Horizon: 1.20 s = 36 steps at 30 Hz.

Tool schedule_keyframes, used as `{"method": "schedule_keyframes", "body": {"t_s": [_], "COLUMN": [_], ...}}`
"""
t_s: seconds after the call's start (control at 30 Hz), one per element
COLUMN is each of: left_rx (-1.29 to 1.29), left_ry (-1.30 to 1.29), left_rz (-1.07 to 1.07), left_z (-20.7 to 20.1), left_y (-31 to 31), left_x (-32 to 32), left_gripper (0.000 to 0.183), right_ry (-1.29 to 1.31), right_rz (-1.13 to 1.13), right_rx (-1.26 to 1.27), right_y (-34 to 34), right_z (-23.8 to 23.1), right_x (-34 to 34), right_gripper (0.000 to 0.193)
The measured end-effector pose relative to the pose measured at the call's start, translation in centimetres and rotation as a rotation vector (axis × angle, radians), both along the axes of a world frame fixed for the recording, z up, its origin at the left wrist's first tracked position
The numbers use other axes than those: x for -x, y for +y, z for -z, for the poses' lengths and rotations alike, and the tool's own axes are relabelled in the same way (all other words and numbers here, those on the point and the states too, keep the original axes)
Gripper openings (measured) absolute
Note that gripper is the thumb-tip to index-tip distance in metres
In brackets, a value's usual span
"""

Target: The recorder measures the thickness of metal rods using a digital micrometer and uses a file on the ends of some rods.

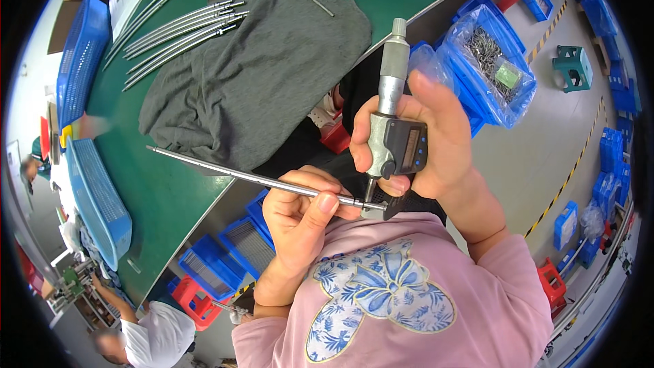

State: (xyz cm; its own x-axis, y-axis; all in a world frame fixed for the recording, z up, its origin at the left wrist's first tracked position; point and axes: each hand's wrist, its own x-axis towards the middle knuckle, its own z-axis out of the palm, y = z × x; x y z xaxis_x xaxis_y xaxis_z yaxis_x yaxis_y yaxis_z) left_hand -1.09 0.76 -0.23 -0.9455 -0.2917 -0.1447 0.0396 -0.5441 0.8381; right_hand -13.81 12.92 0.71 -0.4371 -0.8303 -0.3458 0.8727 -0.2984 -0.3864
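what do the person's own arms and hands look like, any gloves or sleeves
The left hand and right hand are bare, with no gloves, and no watch or ring shows. The forearms are uncovered too, below loose, plain pink sleeves belonging to a pink shirt.

Light-blue basket [109, 215] on table [163, 208] — green stool [578, 63] on grey floor [521, 163].

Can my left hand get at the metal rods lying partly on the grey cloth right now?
Probably not freely: the left hand is pinching another rod, its end at the micrometer. Nothing appears to cover the metal rods, though.
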Motion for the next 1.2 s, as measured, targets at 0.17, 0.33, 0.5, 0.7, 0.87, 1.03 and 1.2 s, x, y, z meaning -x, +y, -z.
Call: {"method": "schedule_keyframes", "body": {"t_s": [0.17, 0.33, 0.5, 0.7, 0.87, 1.03, 1.2], "left_rx": [0.015, 0.011, 0.056, 0.038, 0.036, 0.037, 0.038], "left_ry": [0.023, 0.011, 0.026, 0.016, 0.013, 0.012, 0.003], "left_rz": [-0.005, 0.0, 0.008, 0.007, 0.006, 0.01, 0.01], "left_z": [0.09, 0.06, 0.32, 0.28, 0.33, 0.27, 0.22], "left_y": [-0.02, -0.07, 0.0, -0.03, -0.09, -0.11, -0.19], "left_x": [0.13, 0.22, 0.13, 0.09, 0.01, -0.05, -0.1], "left_gripper": [0.009, 0.01, 0.01, 0.01, 0.01, 0.009, 0.009], "right_ry": [-0.007, -0.017, -0.035, -0.047, -0.044, -0.04, -0.023], "right_rz": [0.003, 0.004, 0.001, 0.001, 0.031, 0.014, 0.024], "right_rx": [-0.033, -0.011, -0.024, -0.036, -0.041, -0.057, -0.062], "right_y": [-0.05, -0.03, 0.02, 0.02, -0.06, -0.18, -0.25], "right_z": [0.19, 0.34, 0.27, 0.39, 0.1, 0.2, 0.1], "right_x": [0.07, 0.13, 0.13, 0.03, -0.07, -0.14, -0.29], "right_gripper": [0.061, 0.061, 0.065, 0.07, 0.07, 0.071, 0.073]}}
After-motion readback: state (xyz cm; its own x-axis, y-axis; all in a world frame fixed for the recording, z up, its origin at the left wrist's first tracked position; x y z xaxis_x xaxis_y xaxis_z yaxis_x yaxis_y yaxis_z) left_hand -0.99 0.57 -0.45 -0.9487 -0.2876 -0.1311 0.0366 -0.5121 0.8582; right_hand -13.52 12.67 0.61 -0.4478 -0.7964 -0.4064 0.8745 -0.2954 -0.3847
